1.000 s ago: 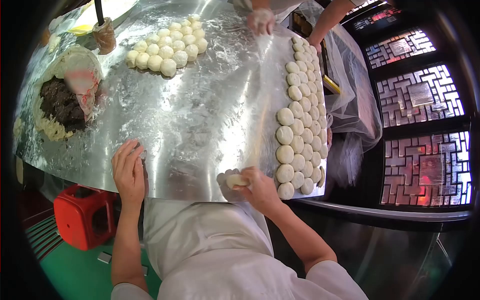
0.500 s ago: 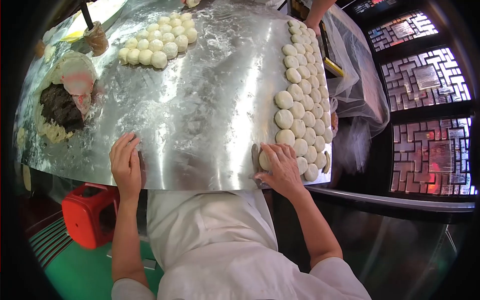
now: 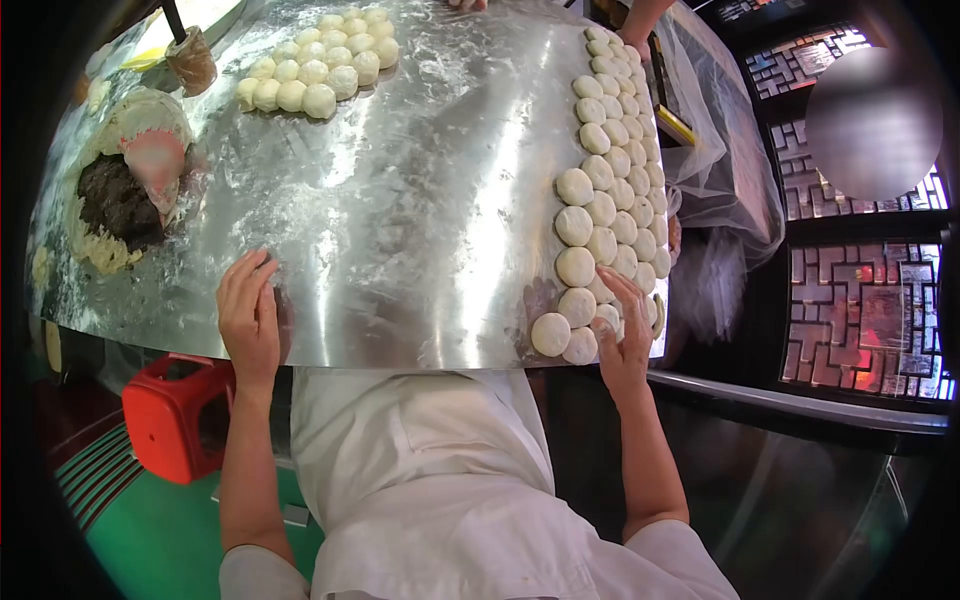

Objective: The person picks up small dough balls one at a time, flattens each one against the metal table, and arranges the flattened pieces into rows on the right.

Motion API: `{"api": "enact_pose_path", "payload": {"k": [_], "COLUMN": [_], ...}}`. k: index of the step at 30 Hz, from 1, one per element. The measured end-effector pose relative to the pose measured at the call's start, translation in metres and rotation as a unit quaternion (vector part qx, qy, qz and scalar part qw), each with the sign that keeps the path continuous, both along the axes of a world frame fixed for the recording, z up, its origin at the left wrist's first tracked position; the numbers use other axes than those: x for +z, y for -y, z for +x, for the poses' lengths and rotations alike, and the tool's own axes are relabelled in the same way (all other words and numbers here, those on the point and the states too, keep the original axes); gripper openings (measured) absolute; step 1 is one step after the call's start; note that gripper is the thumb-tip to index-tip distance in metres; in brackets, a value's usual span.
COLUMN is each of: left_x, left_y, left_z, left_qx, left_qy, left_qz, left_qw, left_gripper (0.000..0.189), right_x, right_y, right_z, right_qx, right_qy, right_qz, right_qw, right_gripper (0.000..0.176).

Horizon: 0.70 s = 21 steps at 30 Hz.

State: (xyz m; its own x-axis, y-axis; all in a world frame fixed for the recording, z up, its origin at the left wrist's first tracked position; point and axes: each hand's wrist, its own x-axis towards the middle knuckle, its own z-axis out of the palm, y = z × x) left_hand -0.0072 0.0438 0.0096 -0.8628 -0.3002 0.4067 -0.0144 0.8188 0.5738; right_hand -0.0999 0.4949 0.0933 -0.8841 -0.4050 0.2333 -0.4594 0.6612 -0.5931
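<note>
My right hand (image 3: 626, 345) is over the near end of rows of flattened dough rounds (image 3: 603, 208), along the steel table's right side. Its thumb and fingers are apart, with the fingertips right at several rounds that it partly covers. Left of that hand, one pale dough round (image 3: 551, 335) sits at the row's near corner. My left hand (image 3: 248, 325) hovers by the table's front edge, its fingers stretched out and nothing in them. Bare, flour-smeared steel (image 3: 400, 250) lies between my hands.
Rounder dough balls (image 3: 312, 72) sit grouped at the far left. Dark filling (image 3: 115, 205) lies in a bowl-like mass on the left, near a brown pot (image 3: 192, 65). Other people's hands show at the far edge (image 3: 468, 4) and far right (image 3: 637, 35). A red stool (image 3: 165, 425) stands below.
My right hand has come off the near dough round and moved right, over the neighbouring rounds. That round now lies farther right and nearer the edge. My left hand has barely moved.
</note>
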Motion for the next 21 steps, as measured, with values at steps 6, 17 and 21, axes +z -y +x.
{"api": "enact_pose_path", "payload": {"k": [6,17,21], "left_x": [0.001,0.009,0.01], "left_y": [0.002,0.0,0.003], "left_z": [0.001,0.0,-0.001], "left_qx": [-0.003,0.021,0.02], "left_qy": [0.011,-0.04,-0.043], "left_qz": [0.009,0.05,0.055], "left_qw": [1.0,0.998,0.997], "left_gripper": [0.028,0.025,0.024], "right_x": [-0.03,-0.083,-0.067], "right_y": [0.051,0.223,0.307], "right_z": [-0.002,-0.094,-0.115], "right_qx": [0.063,0.124,0.316], "right_qy": [-0.011,-0.069,-0.096], "right_qz": [0.26,0.222,0.094], "right_qw": [0.964,0.965,0.939], "right_gripper": [0.076,0.082,0.075]}}
